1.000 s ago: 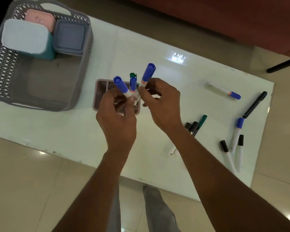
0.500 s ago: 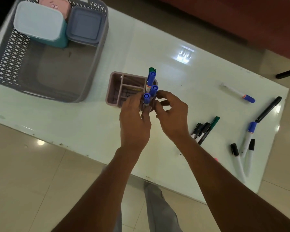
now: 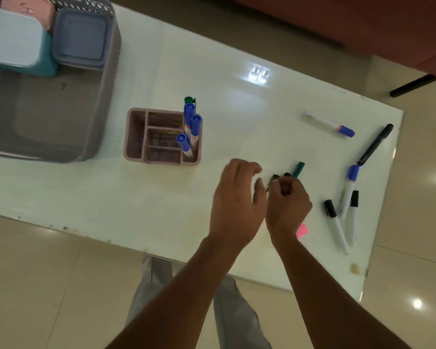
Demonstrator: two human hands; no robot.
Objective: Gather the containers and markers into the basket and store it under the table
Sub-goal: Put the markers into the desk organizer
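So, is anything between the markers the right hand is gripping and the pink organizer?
Nothing lies on the table between the markers in the right hand and the pink organizer; only the open left hand sits on that side.

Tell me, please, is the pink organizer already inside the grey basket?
No, the pink organizer stands on the table, outside the grey basket.

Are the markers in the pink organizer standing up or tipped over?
Standing. Three blue-capped markers and one green-capped marker stand caps up along the right side of the pink organizer, leaning slightly.
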